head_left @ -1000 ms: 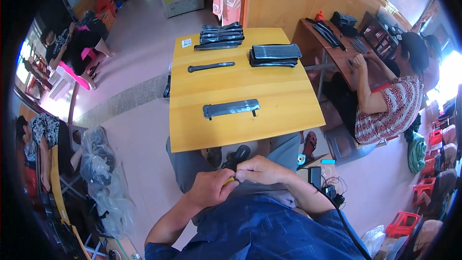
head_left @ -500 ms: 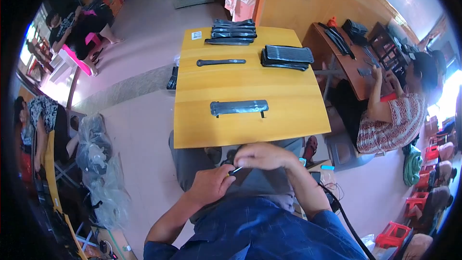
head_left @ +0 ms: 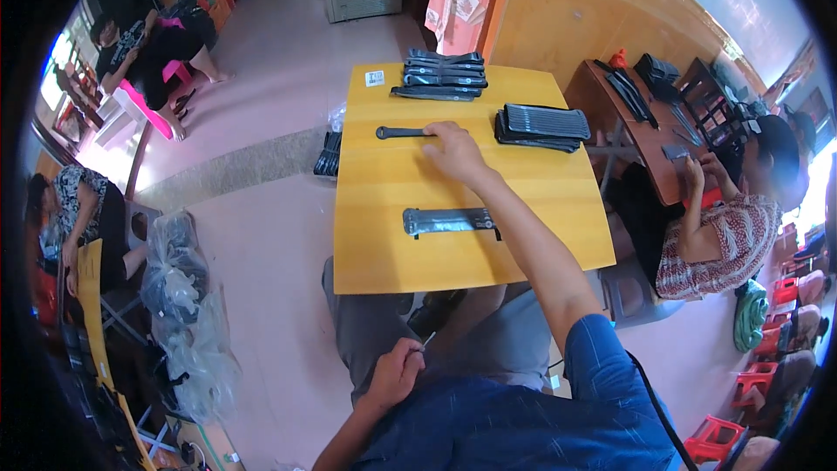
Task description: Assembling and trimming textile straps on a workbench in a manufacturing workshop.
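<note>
My right hand reaches across the yellow table and closes on one end of a slim black handle-like tool lying on the far half. My left hand stays low over my lap, pinching a small thin metal piece. A flat dark grey bar with short prongs lies on the near half of the table, beside my right forearm.
Two stacks of black parts sit at the table's far edge and far right. A person in a patterned top sits right at a brown desk. Clear plastic bags lie on the floor left. More people sit far left.
My right hand left my lap, where both hands were together, and stretched out over the table to the black tool. My left hand stayed at my lap.
</note>
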The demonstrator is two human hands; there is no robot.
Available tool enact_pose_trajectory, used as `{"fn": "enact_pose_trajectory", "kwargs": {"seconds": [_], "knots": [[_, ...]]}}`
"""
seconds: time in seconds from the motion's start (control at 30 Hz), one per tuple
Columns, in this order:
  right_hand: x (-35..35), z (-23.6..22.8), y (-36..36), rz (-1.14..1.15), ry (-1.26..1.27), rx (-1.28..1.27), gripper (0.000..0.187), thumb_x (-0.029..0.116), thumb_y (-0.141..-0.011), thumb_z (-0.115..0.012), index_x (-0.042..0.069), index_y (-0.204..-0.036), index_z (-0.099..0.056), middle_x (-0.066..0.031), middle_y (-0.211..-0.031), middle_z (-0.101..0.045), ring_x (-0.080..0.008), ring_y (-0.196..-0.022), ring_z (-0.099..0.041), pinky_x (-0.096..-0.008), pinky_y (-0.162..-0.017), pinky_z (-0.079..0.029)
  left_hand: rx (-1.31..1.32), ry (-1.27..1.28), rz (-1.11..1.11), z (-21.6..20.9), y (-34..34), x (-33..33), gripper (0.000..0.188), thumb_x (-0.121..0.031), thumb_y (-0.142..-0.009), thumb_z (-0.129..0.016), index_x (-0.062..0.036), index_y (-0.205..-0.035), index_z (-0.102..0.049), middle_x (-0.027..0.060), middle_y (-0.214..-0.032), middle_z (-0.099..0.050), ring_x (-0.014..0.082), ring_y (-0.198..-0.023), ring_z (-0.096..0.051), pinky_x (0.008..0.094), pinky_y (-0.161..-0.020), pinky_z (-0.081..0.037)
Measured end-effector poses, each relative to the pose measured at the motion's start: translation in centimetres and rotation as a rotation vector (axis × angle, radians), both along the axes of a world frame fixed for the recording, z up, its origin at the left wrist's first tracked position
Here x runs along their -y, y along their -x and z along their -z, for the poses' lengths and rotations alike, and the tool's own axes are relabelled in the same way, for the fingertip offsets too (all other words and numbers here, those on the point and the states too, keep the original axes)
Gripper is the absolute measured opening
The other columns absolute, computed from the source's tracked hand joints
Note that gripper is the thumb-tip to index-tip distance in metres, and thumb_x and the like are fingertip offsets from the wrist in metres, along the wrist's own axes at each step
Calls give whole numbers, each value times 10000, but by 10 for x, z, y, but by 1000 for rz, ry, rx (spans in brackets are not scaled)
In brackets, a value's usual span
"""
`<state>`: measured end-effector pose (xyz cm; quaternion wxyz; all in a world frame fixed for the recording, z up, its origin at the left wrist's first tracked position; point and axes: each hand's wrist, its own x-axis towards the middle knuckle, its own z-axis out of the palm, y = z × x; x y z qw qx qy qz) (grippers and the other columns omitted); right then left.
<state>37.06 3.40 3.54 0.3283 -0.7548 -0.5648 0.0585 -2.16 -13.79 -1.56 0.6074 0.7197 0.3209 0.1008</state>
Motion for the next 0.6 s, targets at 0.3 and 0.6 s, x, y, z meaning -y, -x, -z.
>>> {"fn": "enact_pose_trajectory", "kwargs": {"seconds": [0.3,0.6], "knots": [[-65,44,3,74,62,208,368,322,-903,-721,94,-1191,-712,-141,-1351,-639,-366,-1351,-533,-518,-1104,-430,-126,125,-149,2,13,-7,143,-99,-1028,-552,-5,-1119,-608,117,-826,-717,197,-749,-703,328,-727,-557],[-42,46,-12,34,40,262,268,299,-929,-748,101,-1099,-687,-117,-1099,-683,-337,-1111,-643,-487,-952,-503,-74,62,-103,-11,-2,-16,144,-99,-1036,-558,-11,-1140,-601,122,-829,-707,226,-771,-713,335,-745,-562]]}}
